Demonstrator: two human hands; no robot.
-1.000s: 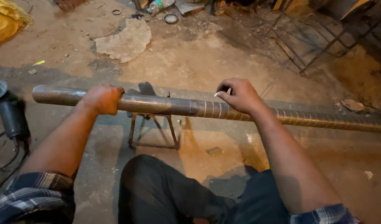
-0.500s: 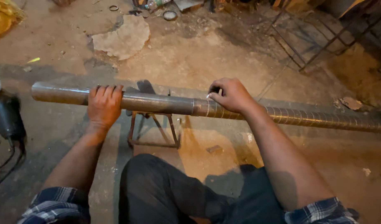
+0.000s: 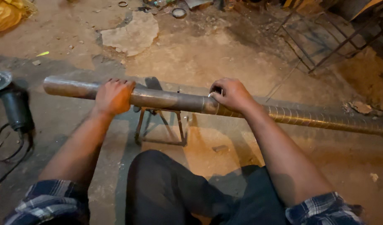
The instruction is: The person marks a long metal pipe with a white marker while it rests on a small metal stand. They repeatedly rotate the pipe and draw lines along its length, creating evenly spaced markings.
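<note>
Rolled plaid sleeves [image 3: 49,200], dark trousers [image 3: 175,196]

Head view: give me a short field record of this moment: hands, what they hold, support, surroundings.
left hand: left hand wrapped over the metal pipe, near its left end
right hand: right hand on the pipe further right, pinching a small pale marker against it
pipe: long, lies across the view; ring marks along its right part
support: small metal stand under the pipe
nearby: angle grinder on the ground at left; flat stone slab beyond
ground: dirt floor
</note>
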